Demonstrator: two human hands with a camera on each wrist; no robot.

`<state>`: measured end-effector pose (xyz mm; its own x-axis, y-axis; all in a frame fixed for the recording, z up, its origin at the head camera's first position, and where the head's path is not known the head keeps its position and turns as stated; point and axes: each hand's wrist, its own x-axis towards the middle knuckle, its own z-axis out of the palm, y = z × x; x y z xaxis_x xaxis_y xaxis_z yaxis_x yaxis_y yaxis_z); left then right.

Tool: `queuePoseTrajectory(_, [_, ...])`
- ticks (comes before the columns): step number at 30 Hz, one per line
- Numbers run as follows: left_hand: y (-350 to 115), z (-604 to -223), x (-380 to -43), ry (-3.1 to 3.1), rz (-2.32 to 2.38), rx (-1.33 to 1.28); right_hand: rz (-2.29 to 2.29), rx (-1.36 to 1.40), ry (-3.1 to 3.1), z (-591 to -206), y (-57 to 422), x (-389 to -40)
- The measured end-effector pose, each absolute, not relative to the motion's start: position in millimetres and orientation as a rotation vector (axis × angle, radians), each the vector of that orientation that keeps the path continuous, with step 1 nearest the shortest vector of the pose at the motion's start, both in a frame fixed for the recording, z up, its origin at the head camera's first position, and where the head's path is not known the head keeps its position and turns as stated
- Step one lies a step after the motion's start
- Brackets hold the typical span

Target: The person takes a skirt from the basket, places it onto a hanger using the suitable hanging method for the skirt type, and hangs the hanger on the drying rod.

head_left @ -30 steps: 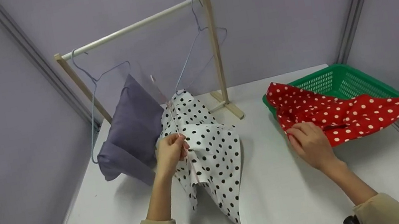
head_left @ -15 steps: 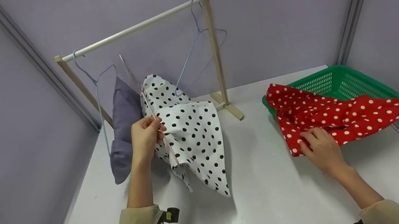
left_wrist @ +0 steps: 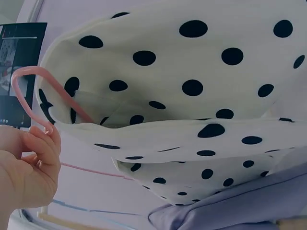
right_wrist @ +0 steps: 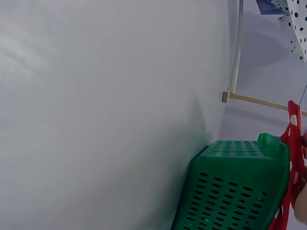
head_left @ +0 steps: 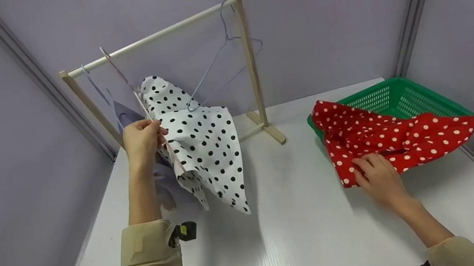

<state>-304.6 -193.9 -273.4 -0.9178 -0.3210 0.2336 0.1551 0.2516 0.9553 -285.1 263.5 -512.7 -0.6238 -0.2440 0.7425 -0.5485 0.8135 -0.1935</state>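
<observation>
Head view: left hand (head_left: 142, 141) pinches a thin pink hanger (head_left: 125, 81); right hand (head_left: 380, 179) touches red, white-dotted cloth (head_left: 387, 137), grip unclear. Best hook the long white rod (head_left: 167, 31) gently, near its left end.

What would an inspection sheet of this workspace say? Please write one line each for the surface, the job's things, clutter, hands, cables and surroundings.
Surface: white tabletop bears the wooden rack and green basket.
Job's things: black-dotted white cloth on a pink hanger, hook close to the rack's bar, contact unclear; white-dotted red cloth over the basket's near side; purple cloth, partly hidden in the head view; blue hanger at the bar's right end.
Clutter: nothing seen.
Left hand: holds the pink hanger.
Right hand: touches the red cloth's near edge; grip unclear.
Cables: nothing seen.
Surroundings: greyish walls; dark screen-like panel in left wrist view.
</observation>
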Motion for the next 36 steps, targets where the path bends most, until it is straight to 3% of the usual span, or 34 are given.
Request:
queuePoseTrajectory(11, [-207.3,-251.4,-318.2,-2.291,-1.525,0.263,0.512,0.582,-2.25,-513.6,266.1,-286.3])
queuePoseTrajectory(19, [-206.6,-268.5,-328.5,-2.458,-1.281,0.395,0.458,0.611,-2.222,-515.4,266.9,-286.9])
queuePoseTrajectory(26, [-206.8,-281.7,-330.2,-2.478,-0.838,0.319,0.418,0.632,-2.173,-516.0,269.7,-289.1])
queuePoseTrajectory(36, [-205.2,-288.8,-317.8,-2.64,-0.635,0.318,0.345,0.647,-2.2,-510.9,277.9,-290.9])
